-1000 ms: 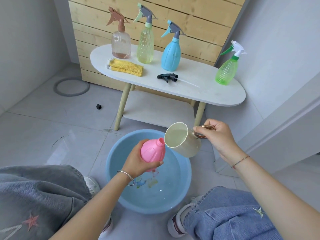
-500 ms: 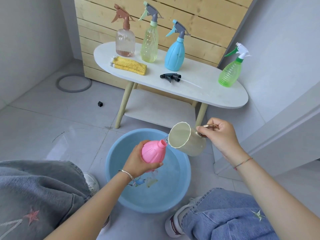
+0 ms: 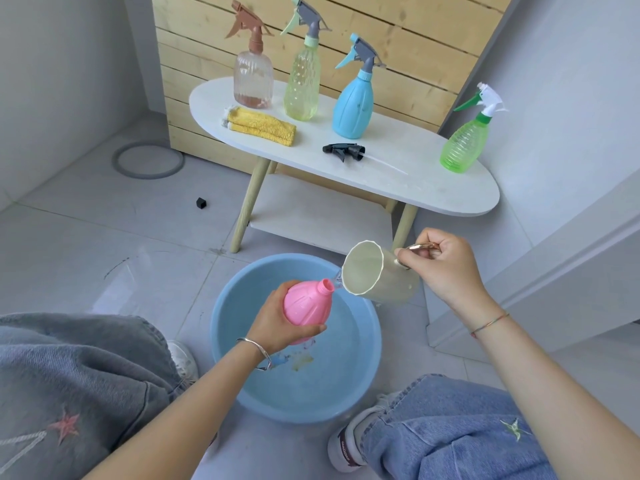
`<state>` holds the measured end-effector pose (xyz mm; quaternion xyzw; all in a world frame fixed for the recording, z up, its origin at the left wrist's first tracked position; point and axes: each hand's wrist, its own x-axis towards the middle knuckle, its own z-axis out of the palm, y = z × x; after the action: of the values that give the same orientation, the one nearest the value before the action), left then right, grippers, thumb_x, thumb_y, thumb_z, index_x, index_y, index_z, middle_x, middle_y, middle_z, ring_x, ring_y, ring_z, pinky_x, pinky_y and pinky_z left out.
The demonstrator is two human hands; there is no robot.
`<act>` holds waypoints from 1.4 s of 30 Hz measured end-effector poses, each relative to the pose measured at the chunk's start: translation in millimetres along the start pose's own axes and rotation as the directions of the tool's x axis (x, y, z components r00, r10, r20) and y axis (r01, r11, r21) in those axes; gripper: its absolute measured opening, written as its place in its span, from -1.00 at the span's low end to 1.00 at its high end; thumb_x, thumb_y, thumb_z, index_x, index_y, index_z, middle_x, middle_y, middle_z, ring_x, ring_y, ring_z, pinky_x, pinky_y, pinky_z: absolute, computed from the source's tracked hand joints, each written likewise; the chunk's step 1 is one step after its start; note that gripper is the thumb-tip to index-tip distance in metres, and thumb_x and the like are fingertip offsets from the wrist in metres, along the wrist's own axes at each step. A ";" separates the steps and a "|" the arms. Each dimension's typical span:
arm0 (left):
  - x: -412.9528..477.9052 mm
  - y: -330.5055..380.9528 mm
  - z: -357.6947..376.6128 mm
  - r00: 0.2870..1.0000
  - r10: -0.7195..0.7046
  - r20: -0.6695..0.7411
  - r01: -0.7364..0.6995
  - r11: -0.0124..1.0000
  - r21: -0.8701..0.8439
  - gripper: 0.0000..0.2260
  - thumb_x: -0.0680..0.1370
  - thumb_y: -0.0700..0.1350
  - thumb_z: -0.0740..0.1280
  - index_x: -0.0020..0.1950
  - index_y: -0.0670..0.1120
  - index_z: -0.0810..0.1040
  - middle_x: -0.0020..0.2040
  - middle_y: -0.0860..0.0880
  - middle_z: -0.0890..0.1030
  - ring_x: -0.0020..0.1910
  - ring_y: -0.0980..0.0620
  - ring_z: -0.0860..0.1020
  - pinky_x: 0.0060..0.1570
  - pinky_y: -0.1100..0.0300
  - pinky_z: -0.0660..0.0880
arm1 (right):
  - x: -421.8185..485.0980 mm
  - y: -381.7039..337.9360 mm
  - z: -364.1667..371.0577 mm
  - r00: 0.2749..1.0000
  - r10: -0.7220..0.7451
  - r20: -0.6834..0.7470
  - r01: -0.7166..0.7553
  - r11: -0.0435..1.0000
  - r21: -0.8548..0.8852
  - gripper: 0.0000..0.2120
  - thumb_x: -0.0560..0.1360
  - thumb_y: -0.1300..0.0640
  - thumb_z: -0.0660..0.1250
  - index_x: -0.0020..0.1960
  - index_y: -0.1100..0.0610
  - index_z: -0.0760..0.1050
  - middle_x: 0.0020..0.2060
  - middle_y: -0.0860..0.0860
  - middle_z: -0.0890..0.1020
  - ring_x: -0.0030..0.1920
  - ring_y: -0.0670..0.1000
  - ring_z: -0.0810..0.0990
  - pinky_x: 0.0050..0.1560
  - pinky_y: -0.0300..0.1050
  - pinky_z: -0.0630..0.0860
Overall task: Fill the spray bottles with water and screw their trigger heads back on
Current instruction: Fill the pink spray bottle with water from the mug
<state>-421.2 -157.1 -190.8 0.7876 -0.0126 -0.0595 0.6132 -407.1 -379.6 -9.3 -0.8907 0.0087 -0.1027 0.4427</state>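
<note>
– Pouring is seen now; what is changed?
– The cup (image 3: 377, 275) is tipped further than a moment ago, and a thin stream is passed from its lip into the mouth of the pink bottle (image 3: 306, 306); filling is judged under way.
– Where is it held?
– At frame centre, above the blue basin (image 3: 225, 317), its body is clasped by the fingers (image 3: 308, 330) of the left hand (image 3: 277, 323); the cup handle is pinched by the right hand (image 3: 446, 268).

The pink bottle (image 3: 306, 308) is smooth, ribbed, opaque plastic with a soft sheen. The cup (image 3: 388, 289) looks matt and pale, its handle (image 3: 421, 246) shiny metal. The basin (image 3: 311, 403) is glossy blue plastic. The table (image 3: 426, 188) has a matt white top on bare wooden legs (image 3: 250, 209); the folded cloth (image 3: 261, 127) is fuzzy yellow fabric. The floor (image 3: 104, 244) tiles gleam.
</note>
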 end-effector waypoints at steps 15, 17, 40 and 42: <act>0.7 -1.8 4.4 1.000 -0.005 0.018 0.005 1.000 -0.001 -0.29 0.13 0.11 0.62 0.20 0.15 0.40 0.11 0.11 0.52 0.08 0.11 0.52 -0.04 0.24 0.51 | -0.7 -4.3 5.1 0.996 -0.091 0.025 0.093 0.992 -0.089 -0.69 0.33 0.27 0.45 -0.37 0.27 0.31 -0.51 -0.04 0.30 -0.48 -0.10 0.23 -0.45 -0.31 0.16; 0.6 -2.3 5.0 1.000 -0.014 0.019 0.014 1.000 -0.005 -0.27 0.08 0.17 0.59 0.19 0.17 0.40 0.12 0.09 0.52 0.07 0.10 0.53 -0.04 0.24 0.51 | -1.1 -4.4 6.7 0.994 -0.103 0.029 0.105 0.990 -0.099 -0.70 0.33 0.28 0.44 -0.37 0.29 0.31 -0.52 -0.05 0.29 -0.47 -0.10 0.23 -0.45 -0.31 0.16; -0.5 -9.2 10.2 1.000 -0.011 0.030 0.009 0.999 0.036 -0.25 0.12 0.15 0.61 0.24 0.13 0.39 0.14 0.07 0.52 0.07 0.10 0.53 0.01 0.22 0.51 | -3.7 -9.0 18.0 0.933 -0.354 0.055 0.355 0.894 -0.274 -0.70 0.30 0.26 0.44 -0.38 0.27 0.30 -0.46 0.13 0.39 -0.32 0.06 0.32 -0.35 -0.20 0.18; -0.8 -9.5 10.5 0.999 -0.013 0.032 0.012 0.999 0.034 -0.25 0.11 0.16 0.61 0.23 0.13 0.40 0.14 0.07 0.52 0.08 0.10 0.53 0.01 0.22 0.51 | -2.7 -7.5 19.0 0.915 -0.395 0.084 0.402 0.867 -0.294 -0.70 0.29 0.21 0.42 -0.39 0.22 0.28 -0.49 0.05 0.37 -0.32 0.05 0.31 -0.32 -0.21 0.19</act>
<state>-423.6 -164.8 -202.4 0.7968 -0.0184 -0.0756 0.5993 -406.7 -359.8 -15.0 -0.9318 -0.1640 -0.1799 0.2691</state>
